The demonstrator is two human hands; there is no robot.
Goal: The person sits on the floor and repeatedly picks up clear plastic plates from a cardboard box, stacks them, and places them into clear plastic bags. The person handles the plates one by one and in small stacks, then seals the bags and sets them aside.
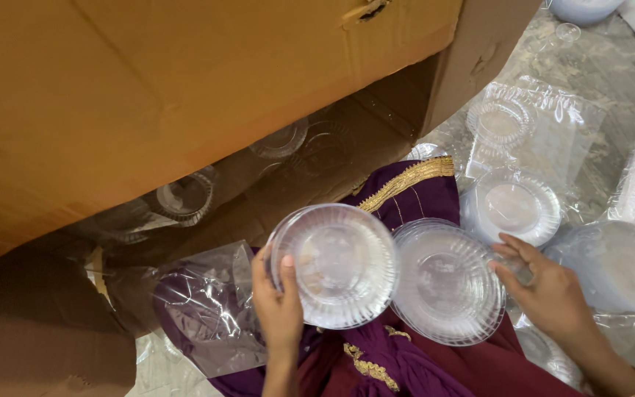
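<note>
Two stacks meet mid-frame: left hand (279,309) grips a clear ribbed plastic bowl stack (336,265); right hand (549,290) clasps the neighbouring clear ribbed plate stack (446,283), overlapped at its left edge.

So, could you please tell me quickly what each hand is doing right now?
Left hand: closed on the rim of a clear plastic bowl.
Right hand: gripping the edge of a stack of clear plastic bowls.

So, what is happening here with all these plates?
A person sits on the floor, a purple garment over the lap. The left hand holds up a stack of clear plastic bowls; the right hand grips a second stack. A large cardboard box lies open, more clear dishes inside.
</note>
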